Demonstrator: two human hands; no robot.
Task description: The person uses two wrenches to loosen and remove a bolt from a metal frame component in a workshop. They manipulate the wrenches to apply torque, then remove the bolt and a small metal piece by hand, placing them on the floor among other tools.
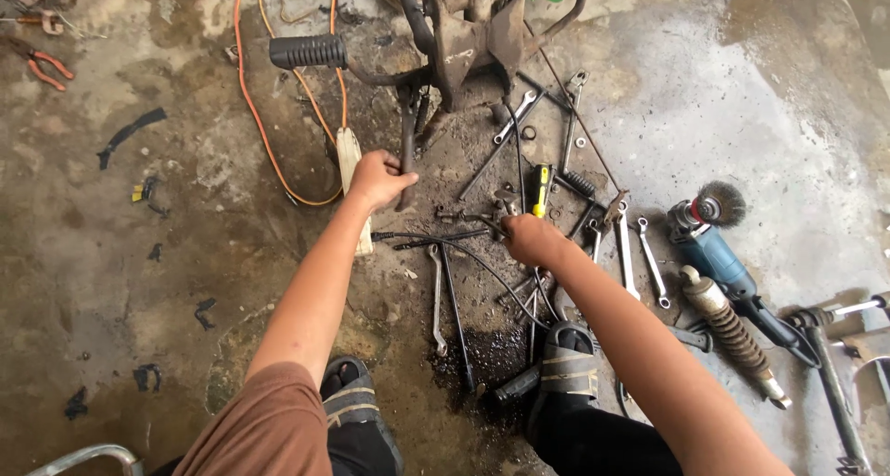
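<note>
1. the left hand is clenched round a dark metal lever that runs down from the rusty frame; the lever sits just below the frame, beside the ribbed footpeg.
2. the right hand is closed over small dark parts below the frame; exactly what it grasps i cannot tell.
3. judging from this, the step in hand looks like working the lever loose at the frame, one hand steadying while the other picks a part or tool.
4. the next move likely calls for a firm hold on the lever and a fitting spanner, several of which lie right of the frame.
5. farther right of the frame lie a blue grinder with a wire brush and a shock spring.
6. left of the frame runs an orange cable; no packages, labels or signs show.
</note>
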